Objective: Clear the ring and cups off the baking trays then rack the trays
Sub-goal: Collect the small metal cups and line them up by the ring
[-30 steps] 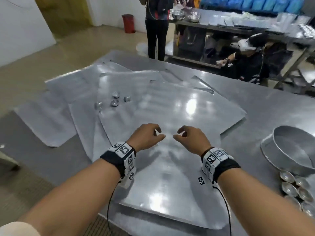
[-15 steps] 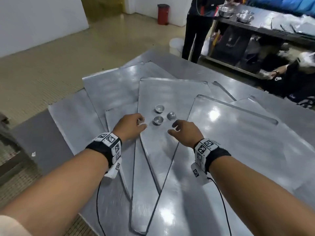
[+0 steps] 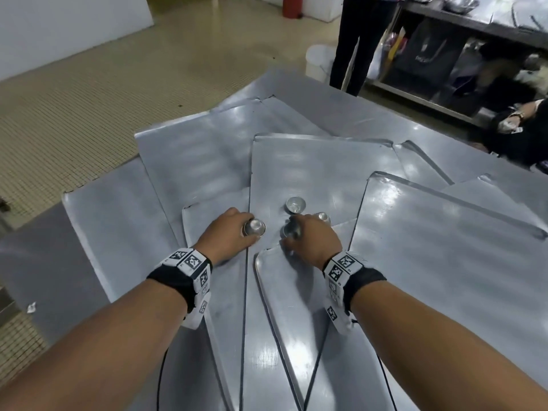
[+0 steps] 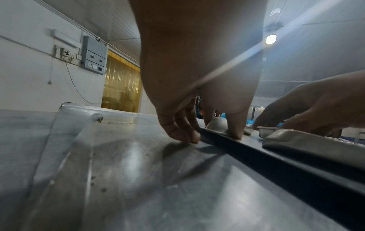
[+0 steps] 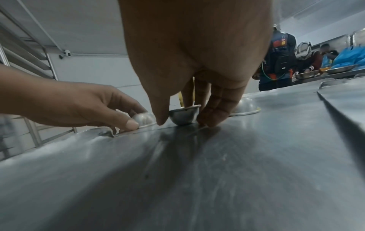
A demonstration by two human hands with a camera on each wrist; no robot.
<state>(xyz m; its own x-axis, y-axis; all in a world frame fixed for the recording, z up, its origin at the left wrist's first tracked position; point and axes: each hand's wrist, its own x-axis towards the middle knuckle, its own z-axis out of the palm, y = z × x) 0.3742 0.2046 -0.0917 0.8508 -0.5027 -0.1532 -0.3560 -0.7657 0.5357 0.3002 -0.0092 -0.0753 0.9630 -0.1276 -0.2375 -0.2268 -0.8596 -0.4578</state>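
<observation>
Cup-clearing step, frame centre: left hand point(image 3: 228, 232) pinches an inverted cup point(image 3: 254, 227), right hand point(image 3: 314, 238) pinches an upright cup point(image 5: 184, 114); next, lift both clear of the tray point(image 3: 311, 167).

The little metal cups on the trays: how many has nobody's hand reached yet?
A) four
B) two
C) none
B: the left hand holds one cup, the right hand pinches another cup, and two more cups sit untouched on the tray.
</observation>
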